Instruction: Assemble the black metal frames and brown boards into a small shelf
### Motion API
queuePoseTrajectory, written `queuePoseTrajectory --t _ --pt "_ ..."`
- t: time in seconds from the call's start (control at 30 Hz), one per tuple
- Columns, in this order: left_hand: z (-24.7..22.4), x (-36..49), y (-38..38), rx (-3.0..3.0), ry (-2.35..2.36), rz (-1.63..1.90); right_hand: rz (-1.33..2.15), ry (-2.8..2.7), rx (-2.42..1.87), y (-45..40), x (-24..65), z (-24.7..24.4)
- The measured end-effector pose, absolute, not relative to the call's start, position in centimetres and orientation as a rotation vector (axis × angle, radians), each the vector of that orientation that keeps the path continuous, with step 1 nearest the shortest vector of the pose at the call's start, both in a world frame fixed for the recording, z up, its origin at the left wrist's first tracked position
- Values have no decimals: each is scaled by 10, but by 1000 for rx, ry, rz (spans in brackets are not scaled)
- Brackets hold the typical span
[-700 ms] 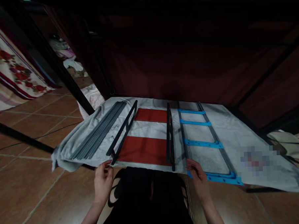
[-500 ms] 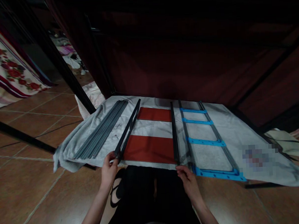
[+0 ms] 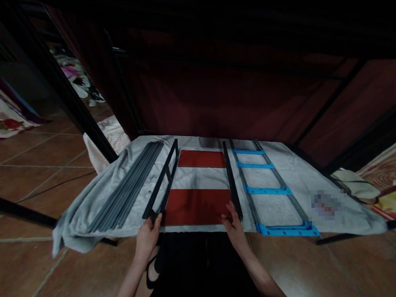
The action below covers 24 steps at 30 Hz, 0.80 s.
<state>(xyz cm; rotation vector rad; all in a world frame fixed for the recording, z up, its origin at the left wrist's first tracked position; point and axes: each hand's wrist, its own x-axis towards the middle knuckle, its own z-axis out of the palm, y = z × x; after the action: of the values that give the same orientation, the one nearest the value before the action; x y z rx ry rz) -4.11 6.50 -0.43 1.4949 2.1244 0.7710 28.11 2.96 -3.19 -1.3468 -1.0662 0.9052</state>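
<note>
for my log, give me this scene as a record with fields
left hand: at near end of left black frame, grip unclear
right hand: spread at near red panel, contact unclear
far red panel: beyond the near one
right black frame: between the red panels and blue-barred frame
grey rods: side by side, leftmost on grey cloth

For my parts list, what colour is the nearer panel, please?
The nearer panel is red, best seen in the head view.

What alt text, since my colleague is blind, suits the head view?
A person's left hand touches the left black frame on a gray cloth; the open right hand is near the closer red board. Gray rods lie left, a blue-barred rack right.
</note>
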Motion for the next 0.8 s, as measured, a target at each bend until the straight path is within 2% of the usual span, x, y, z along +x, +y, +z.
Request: queuePoseTrajectory --t 0.27,0.43,0.57,0.67,0.8 --pt "-10 -52 66 1539 2134 728 794 -1070 -1484 46 274 -33" --pt "-11 -54 68 1573 2135 681 568 -1378 -1521 105 256 -24" --pt "-9 -55 67 1627 2103 642 408 -1775 -1840 156 241 -9" --pt "-8 -54 66 1628 2118 602 440 -2005 -2104 178 234 0" --pt "-8 -53 65 1637 2114 602 522 -2142 -2136 186 234 6"
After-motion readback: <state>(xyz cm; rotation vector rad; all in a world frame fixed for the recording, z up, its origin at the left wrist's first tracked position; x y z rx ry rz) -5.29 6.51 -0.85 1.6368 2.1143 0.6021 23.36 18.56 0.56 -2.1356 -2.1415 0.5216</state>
